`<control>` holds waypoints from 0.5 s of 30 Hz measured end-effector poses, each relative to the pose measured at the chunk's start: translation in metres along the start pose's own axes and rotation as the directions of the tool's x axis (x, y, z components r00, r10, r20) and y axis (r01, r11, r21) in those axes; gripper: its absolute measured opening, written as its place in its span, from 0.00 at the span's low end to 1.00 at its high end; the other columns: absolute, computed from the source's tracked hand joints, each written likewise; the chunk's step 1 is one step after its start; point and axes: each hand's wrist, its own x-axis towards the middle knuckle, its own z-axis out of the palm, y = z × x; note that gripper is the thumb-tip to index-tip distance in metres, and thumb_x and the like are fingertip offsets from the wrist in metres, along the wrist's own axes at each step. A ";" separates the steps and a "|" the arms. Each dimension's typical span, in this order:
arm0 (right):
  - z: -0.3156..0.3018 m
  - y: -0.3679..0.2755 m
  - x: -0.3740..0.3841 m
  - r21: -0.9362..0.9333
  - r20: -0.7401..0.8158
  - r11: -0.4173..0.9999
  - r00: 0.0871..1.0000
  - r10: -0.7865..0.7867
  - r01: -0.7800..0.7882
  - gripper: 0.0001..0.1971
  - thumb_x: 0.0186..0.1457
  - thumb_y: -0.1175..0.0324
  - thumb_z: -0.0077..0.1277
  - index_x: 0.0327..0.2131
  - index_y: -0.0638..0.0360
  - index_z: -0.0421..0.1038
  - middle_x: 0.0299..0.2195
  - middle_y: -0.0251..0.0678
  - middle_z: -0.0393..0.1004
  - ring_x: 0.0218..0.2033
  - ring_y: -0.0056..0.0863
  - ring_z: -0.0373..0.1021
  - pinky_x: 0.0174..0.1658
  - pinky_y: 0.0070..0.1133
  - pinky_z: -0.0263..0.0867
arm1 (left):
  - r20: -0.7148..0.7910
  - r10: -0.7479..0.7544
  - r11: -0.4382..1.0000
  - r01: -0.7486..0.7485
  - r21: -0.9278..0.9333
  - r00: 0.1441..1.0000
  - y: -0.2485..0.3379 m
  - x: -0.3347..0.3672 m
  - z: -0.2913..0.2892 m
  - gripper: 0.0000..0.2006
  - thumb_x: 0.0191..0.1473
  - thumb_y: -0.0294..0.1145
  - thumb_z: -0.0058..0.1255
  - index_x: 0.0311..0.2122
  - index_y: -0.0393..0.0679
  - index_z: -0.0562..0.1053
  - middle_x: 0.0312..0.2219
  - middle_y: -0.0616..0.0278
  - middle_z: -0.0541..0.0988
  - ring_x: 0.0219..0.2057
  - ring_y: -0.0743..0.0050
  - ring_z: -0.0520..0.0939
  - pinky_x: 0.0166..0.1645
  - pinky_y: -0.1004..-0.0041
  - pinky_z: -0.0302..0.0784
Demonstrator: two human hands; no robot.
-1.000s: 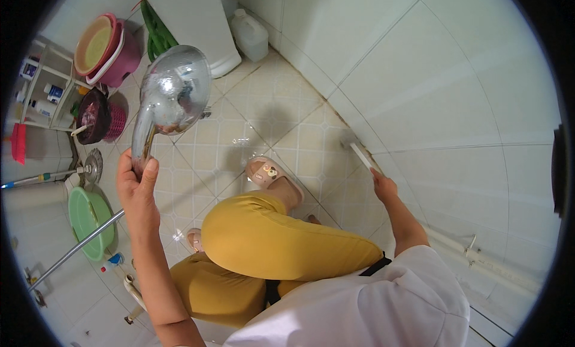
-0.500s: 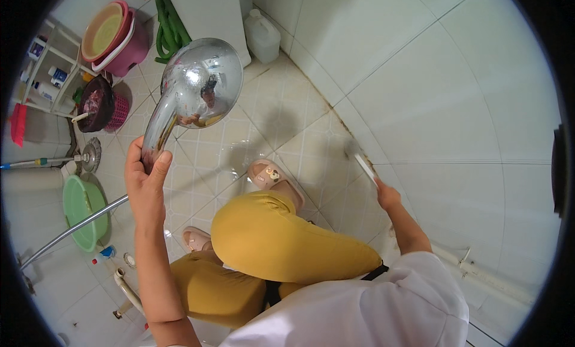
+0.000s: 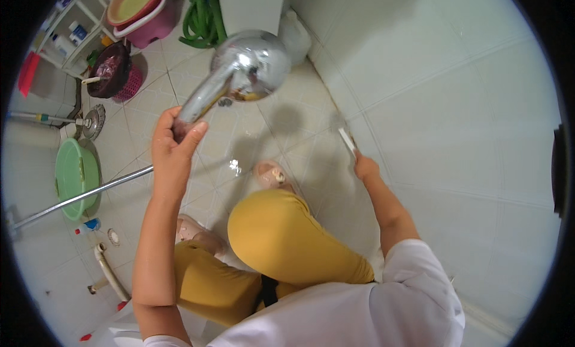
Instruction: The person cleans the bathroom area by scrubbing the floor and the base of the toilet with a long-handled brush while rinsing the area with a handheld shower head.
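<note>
My left hand (image 3: 172,152) is wrapped round the handle of a chrome shower head (image 3: 256,62), raised above the floor. Its metal hose (image 3: 99,191) runs off to the left. On the right, my right hand (image 3: 366,166) grips the white handle of what looks like a brush (image 3: 347,139). The far end of that brush is blurred and lies low by the seam where the tiled floor meets the wall; I cannot tell whether it touches.
Tiled wall (image 3: 443,137) rises close on my right. At the left are a green basin (image 3: 75,179), a floor drain (image 3: 94,121), stacked basins (image 3: 144,26) and a shelf (image 3: 72,35). A green hose (image 3: 203,23) and a white jug (image 3: 296,38) stand at the back. Wet floor (image 3: 239,161) lies around my slippers.
The shower head and my left hand have shifted right and up in the picture. My right hand with the brush has moved left and farther along the wall's foot. The view has shifted too.
</note>
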 end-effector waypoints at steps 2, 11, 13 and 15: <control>-0.008 0.009 -0.010 -0.050 -0.023 0.998 0.999 -0.026 0.025 0.22 0.56 0.63 0.36 0.56 0.40 0.57 0.34 0.46 0.74 0.35 0.44 0.71 0.40 0.36 0.66 | -0.022 0.044 0.999 -0.045 -0.009 0.999 0.002 0.008 0.003 0.15 0.48 0.30 0.56 0.41 0.41 0.68 0.23 0.76 0.64 0.26 0.89 0.62 0.31 0.85 0.58; 0.004 0.014 -0.044 0.016 -0.036 1.000 0.999 -0.001 0.002 0.21 0.55 0.63 0.40 0.54 0.41 0.61 0.33 0.44 0.75 0.36 0.44 0.71 0.40 0.36 0.66 | 0.035 0.117 0.991 -0.119 0.068 0.993 -0.027 0.022 -0.007 0.18 0.42 0.28 0.61 0.38 0.37 0.68 0.28 0.65 0.67 0.27 0.80 0.69 0.34 0.78 0.67; -0.001 0.001 -0.031 0.005 -0.046 1.000 0.999 0.002 -0.002 0.20 0.55 0.63 0.40 0.53 0.42 0.63 0.34 0.43 0.75 0.36 0.43 0.71 0.41 0.36 0.66 | 0.026 0.114 0.986 -0.116 0.120 0.993 -0.035 0.020 -0.015 0.17 0.42 0.28 0.60 0.38 0.37 0.68 0.28 0.65 0.68 0.28 0.80 0.69 0.34 0.78 0.67; -0.010 -0.018 -0.011 -0.010 -0.057 1.000 0.998 0.011 -0.012 0.19 0.55 0.62 0.41 0.52 0.42 0.65 0.34 0.43 0.75 0.36 0.43 0.71 0.41 0.36 0.66 | 0.036 0.092 0.994 -0.094 0.051 0.995 -0.038 0.020 -0.020 0.17 0.42 0.28 0.60 0.38 0.37 0.68 0.28 0.65 0.68 0.28 0.80 0.69 0.34 0.78 0.67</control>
